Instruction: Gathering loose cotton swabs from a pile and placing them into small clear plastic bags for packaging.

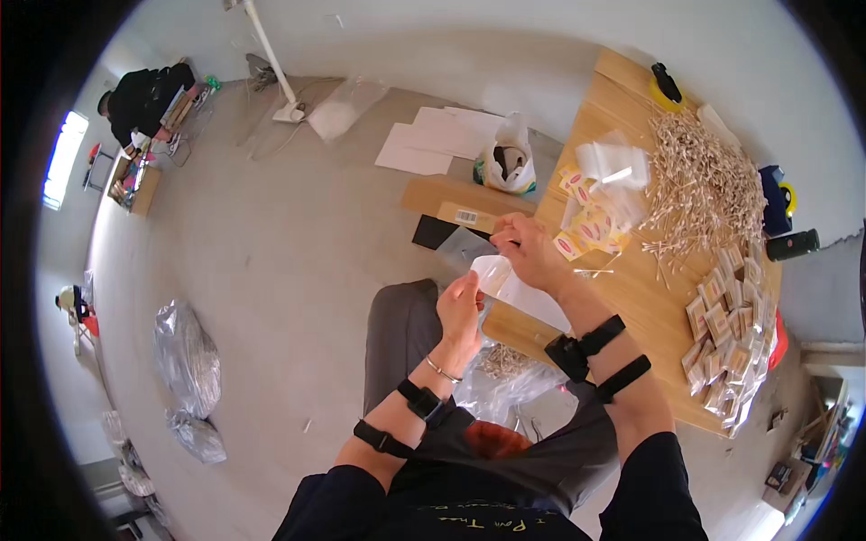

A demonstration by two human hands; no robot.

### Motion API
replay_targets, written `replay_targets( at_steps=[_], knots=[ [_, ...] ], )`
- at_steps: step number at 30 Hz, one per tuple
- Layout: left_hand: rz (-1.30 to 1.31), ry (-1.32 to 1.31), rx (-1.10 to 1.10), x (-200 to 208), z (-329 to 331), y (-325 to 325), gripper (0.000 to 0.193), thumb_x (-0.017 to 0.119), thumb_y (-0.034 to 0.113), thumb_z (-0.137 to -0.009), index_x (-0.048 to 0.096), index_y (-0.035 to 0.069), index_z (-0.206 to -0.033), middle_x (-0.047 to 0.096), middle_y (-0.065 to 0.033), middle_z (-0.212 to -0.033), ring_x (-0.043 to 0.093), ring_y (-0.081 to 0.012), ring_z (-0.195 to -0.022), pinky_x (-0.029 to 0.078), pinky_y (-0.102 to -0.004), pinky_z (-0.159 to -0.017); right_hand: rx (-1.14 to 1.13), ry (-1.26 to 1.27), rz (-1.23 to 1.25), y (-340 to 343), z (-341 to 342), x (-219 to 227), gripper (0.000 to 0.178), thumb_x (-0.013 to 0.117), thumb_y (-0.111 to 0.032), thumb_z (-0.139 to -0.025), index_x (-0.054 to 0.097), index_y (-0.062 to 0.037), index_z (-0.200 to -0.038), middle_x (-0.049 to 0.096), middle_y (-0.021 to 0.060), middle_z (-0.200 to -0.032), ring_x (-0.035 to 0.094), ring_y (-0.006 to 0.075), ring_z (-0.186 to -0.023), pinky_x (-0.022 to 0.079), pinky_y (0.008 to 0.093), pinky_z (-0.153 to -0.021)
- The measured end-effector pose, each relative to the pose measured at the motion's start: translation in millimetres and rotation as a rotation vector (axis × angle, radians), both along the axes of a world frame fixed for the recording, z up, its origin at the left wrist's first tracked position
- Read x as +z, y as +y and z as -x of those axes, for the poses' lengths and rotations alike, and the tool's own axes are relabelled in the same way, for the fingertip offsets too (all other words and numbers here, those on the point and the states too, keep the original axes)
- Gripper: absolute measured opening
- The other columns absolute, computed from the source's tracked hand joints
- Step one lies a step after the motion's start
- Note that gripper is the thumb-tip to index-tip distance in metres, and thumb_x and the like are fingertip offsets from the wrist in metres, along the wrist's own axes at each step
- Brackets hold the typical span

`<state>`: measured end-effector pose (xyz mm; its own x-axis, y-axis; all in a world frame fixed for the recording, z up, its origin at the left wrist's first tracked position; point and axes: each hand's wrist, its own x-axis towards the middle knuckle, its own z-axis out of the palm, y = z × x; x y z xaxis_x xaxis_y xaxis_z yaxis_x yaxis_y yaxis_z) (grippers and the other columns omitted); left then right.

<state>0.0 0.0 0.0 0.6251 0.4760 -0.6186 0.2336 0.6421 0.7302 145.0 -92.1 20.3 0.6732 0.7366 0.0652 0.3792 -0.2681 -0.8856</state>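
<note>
Above my lap, at the table's near left edge, my left hand pinches the edge of a white sheet, perhaps paper or a liner. Fingers bent together, my right hand is at the sheet's upper end; what it pinches is hidden. A transparent plastic piece shows just left of the right fingers. Beside the right hand lie yellow-and-white printed labels and transparent plastic bags. A large heap of cotton swabs covers the table's far right part. A few loose swabs lie near my right wrist.
Filled packets are piled on the wooden table, along with a yellow tape roll and dark cylinder. Cardboard, white sheets and a stuffed bag lie beyond. A person bends far left.
</note>
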Motion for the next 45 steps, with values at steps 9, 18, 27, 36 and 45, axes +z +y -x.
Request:
replay_targets(
  at_steps=[9, 18, 27, 36, 45],
  knots=[
    [-0.119, -0.034, 0.053, -8, 6, -19, 0.025, 0.067, 0.025, -0.095, 0.068, 0.0, -0.095, 0.062, 0.001, -0.081, 0.051, -0.0056, -0.074, 0.04, -0.0232, -0.065, -0.14, -0.179, 0.162, -4, 14, 4, 0.028, 0.061, -0.008, -0.082, 0.061, -0.005, -0.109, 0.071, 0.0064, -0.092, 0.057, 0.029, -0.102, 0.041, 0.0429, -0.096],
    [-0.411, 0.021, -0.258, -8, 15, -8, 0.017, 0.07, 0.018, -0.092, 0.066, 0.001, -0.091, 0.064, -0.0006, -0.082, 0.057, -0.0078, -0.076, 0.044, -0.0234, -0.067, -0.237, -0.441, 0.035, -23, 32, -1, 0.025, 0.067, -0.005, -0.077, 0.067, -0.0086, -0.102, 0.069, 0.0049, -0.087, 0.056, 0.0282, -0.105, 0.042, 0.0442, -0.095],
    [-1.259, -0.301, -0.432, 21, 21, -45, 0.031, 0.07, 0.01, -0.083, 0.053, 0.002, -0.108, 0.056, -0.0125, -0.103, 0.052, -0.0291, -0.099, 0.042, -0.0394, -0.087, -0.582, -0.738, 0.389, -147, 22, 8, 0.019, 0.065, -0.009, -0.079, 0.067, -0.0098, -0.098, 0.058, 0.0068, -0.115, 0.049, 0.0317, -0.116, 0.039, 0.0473, -0.101],
    [-1.593, -0.504, -0.834, 24, -54, -90, 0.054, 0.069, 0.014, -0.082, 0.052, 0.002, -0.132, 0.051, -0.0162, -0.132, 0.046, -0.0361, -0.121, 0.037, -0.045, -0.103, -0.592, -0.844, 0.43, -170, 28, 11, 0.019, 0.066, -0.021, -0.081, 0.066, -0.0116, -0.098, 0.058, 0.0077, -0.111, 0.05, 0.0309, -0.113, 0.041, 0.0459, -0.098],
    [-1.576, -0.577, -0.885, 16, -51, -90, 0.016, 0.073, 0.014, -0.082, 0.07, 0.009, -0.096, 0.06, -0.0073, -0.102, 0.053, -0.03, -0.101, 0.043, -0.0415, -0.089, -0.388, -0.406, 0.325, -189, 29, 8, 0.018, 0.065, -0.016, -0.082, 0.064, -0.009, -0.099, 0.061, 0.0114, -0.106, 0.055, 0.0333, -0.101, 0.044, 0.0438, -0.087]
  ],
)
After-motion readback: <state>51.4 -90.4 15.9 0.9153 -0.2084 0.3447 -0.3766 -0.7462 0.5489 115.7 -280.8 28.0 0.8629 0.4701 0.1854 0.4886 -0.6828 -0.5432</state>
